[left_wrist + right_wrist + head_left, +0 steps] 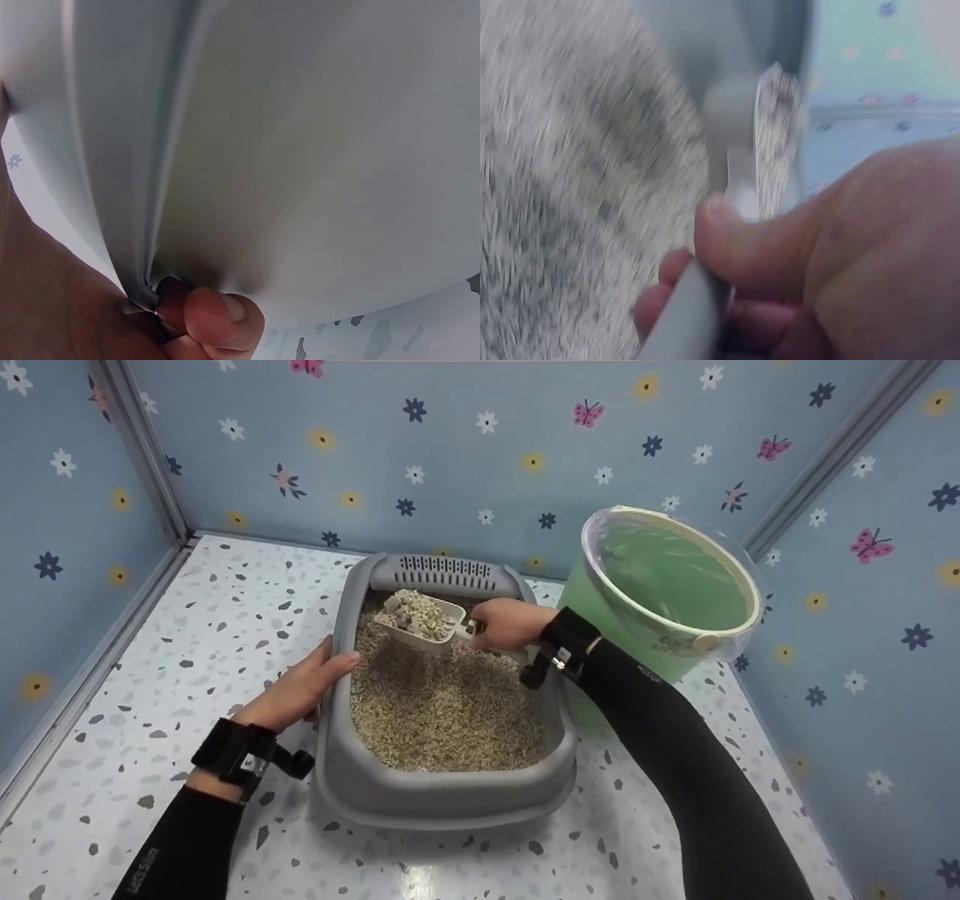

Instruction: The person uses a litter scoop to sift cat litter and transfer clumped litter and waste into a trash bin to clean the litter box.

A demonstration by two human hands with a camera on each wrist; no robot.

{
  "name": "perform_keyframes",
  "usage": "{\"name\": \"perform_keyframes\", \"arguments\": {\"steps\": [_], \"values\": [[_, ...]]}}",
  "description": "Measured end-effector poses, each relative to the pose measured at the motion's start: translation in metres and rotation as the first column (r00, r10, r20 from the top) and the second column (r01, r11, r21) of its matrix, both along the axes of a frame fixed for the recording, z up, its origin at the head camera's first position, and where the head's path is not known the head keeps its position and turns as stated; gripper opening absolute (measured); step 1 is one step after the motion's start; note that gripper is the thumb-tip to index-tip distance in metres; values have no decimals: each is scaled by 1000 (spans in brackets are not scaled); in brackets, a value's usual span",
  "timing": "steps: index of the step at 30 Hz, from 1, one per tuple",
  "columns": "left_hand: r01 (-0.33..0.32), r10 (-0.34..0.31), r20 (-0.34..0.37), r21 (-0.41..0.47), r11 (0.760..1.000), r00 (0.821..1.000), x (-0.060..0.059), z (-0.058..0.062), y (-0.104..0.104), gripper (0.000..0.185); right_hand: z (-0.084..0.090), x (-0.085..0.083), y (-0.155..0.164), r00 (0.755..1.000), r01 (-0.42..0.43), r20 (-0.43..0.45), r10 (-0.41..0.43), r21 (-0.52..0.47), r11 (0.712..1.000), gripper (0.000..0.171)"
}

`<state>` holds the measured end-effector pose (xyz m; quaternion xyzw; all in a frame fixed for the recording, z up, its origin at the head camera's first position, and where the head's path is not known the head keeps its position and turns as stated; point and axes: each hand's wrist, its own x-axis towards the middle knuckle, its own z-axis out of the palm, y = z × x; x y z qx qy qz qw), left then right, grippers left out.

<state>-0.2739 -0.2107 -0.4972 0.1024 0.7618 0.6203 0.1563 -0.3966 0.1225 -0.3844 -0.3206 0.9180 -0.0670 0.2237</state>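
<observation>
Black sleeves (720, 802) reach in from the bottom edge, each wrist banded with a dark strapped-on device (244, 757). At the right hand (510, 624), thumb and fingers are clamped round the handle of a pale scoop (421, 642); the right wrist view, though blurred, shows the thumb pressed along the top and the fingertips wrapped beneath. The left hand (300, 686) grips the left side of a grey litter tray (442, 802), its thumb lying over the rim and, as the left wrist view shows, its fingers curled under the outer lip.

The scoop is held over the far half of the tray, its bowl pointing left and heaped with clumpy, light-coloured material (415, 615). Below it spreads tan granular litter (450, 720), uneven and darker in shade toward the far end. The tray's raised back has rows of slots. Just beside the tray on the right stands a green bucket (589, 594), with a clear plastic liner (741, 637) folded over its cream rim. Both rest on a white surface flecked with grey (210, 622). Around it rise blue panels (465, 446) printed with flowers and butterflies, joined at the corners by grey strips (142, 442).
</observation>
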Motion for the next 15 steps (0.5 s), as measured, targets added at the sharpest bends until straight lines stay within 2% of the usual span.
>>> {"name": "perform_keyframes", "arguments": {"steps": [5,9,12,15], "values": [[-10,10,-2,-12,1000,1000,1,0,1,84,9,24,10,990,143,12,-143,-123,982,16],[-15,15,-1,1,1000,1000,1,0,2,83,16,41,17,964,264,72,-254,-234,936,22],[-12,12,-1,8,1000,1000,1,0,3,81,18,51,24,952,307,103,-289,-303,902,21],[-15,15,-10,-13,1000,1000,0,1,4,82,18,58,32,955,294,87,-282,-369,882,19]]}}
